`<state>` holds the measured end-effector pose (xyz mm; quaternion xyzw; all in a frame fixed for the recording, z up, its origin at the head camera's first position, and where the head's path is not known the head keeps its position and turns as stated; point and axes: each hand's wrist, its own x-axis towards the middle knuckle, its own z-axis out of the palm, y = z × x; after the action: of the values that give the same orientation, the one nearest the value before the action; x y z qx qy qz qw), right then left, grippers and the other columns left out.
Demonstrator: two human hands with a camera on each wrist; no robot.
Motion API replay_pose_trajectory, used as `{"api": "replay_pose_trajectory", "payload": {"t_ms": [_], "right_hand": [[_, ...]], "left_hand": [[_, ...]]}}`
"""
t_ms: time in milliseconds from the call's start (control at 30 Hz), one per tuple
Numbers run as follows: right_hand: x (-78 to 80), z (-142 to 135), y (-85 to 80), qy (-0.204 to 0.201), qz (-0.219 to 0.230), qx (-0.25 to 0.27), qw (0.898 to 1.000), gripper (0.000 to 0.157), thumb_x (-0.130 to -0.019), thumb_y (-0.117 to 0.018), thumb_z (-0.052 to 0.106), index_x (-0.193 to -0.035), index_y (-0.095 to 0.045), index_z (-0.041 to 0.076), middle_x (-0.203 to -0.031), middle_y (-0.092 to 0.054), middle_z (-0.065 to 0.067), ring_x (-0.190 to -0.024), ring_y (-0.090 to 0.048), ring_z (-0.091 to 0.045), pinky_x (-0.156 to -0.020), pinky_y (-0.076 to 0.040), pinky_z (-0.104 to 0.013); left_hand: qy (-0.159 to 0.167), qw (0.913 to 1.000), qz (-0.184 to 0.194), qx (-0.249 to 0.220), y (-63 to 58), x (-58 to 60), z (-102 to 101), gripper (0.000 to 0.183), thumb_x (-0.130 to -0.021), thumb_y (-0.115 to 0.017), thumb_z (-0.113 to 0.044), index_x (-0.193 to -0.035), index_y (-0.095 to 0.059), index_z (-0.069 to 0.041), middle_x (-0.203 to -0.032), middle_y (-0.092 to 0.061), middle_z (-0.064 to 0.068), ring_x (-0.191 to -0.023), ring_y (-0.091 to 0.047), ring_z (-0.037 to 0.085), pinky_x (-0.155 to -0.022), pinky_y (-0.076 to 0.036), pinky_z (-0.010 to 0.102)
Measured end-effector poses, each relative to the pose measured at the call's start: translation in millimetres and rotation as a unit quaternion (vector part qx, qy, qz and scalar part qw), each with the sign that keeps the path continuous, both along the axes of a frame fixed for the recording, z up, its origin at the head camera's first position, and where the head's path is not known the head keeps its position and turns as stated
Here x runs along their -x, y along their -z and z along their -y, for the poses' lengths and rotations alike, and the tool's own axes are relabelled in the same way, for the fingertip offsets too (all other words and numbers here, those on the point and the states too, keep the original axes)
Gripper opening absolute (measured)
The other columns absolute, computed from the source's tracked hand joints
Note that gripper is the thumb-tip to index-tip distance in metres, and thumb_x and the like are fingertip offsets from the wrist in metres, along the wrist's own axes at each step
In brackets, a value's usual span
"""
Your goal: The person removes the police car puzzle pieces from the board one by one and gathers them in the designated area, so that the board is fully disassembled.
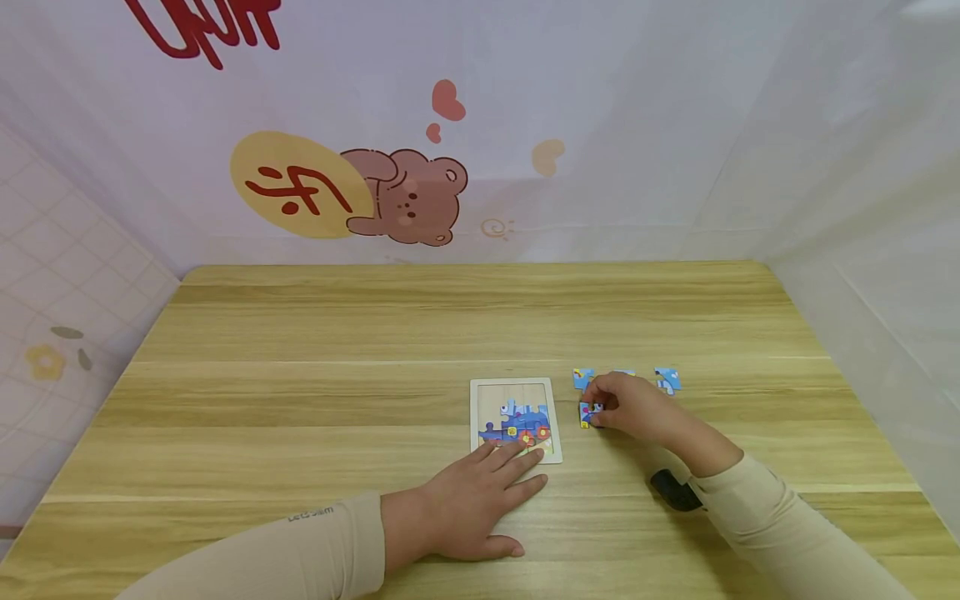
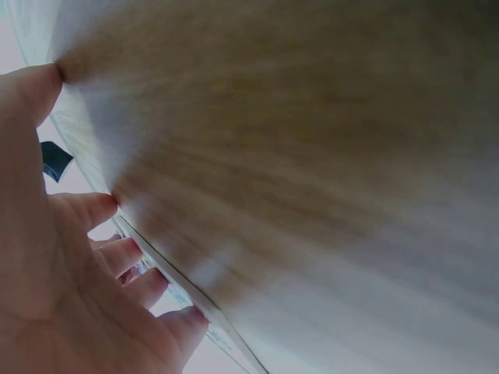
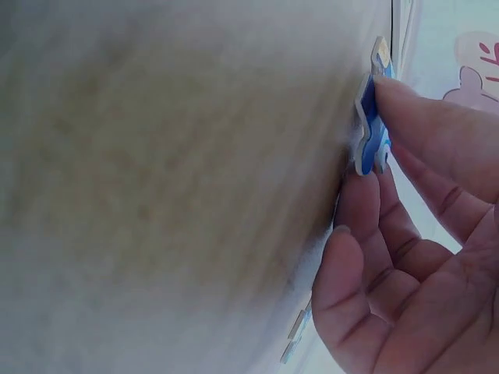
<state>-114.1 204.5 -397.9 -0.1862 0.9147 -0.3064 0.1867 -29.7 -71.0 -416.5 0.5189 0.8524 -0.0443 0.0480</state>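
Note:
A wooden puzzle board [image 1: 474, 408] with a pale frame lies on the table, partly filled with pieces forming a blue train with red and yellow wheels. My left hand [image 1: 483, 500] lies spread out, its fingertips over the board's lower edge and covering part of the picture. To the right of the board, my right hand [image 1: 637, 408] pinches a blue puzzle piece [image 3: 368, 128] between thumb and fingers, close over the tabletop. Behind this hand lie loose blue pieces: one [image 1: 582, 378] at its left, another [image 1: 624, 372] mostly hidden, and a third [image 1: 667, 380] farther right.
The wood-grain table [image 1: 300, 358] reaches back to a pale wall sheet [image 1: 600, 92] printed with a bear and hearts. White sheeting [image 1: 870, 208] also hangs at the right side. A black device [image 1: 675, 490] sits at the right wrist.

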Motion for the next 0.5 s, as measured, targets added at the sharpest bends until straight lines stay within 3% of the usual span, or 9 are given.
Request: {"api": "replay_pose_trajectory", "payload": {"t_ms": [500], "right_hand": [[-2.3,4.4,-3.1,0.001,-0.010,-0.016,1.000,0.012,-0.081,-0.075,0.003,-0.091,-0.070,0.007,-0.084,-0.060,0.001,-0.077,-0.055,-0.011,-0.068,-0.047,-0.030]], "left_hand": [[-0.002,1.0000,0.000,0.000,-0.1,-0.8,-0.3,0.075,-0.092,-0.039,-0.067,-0.150,-0.035,-0.020,-0.158,-0.027,0.005,-0.143,-0.027,0.025,-0.111,-0.032,0.039]]}}
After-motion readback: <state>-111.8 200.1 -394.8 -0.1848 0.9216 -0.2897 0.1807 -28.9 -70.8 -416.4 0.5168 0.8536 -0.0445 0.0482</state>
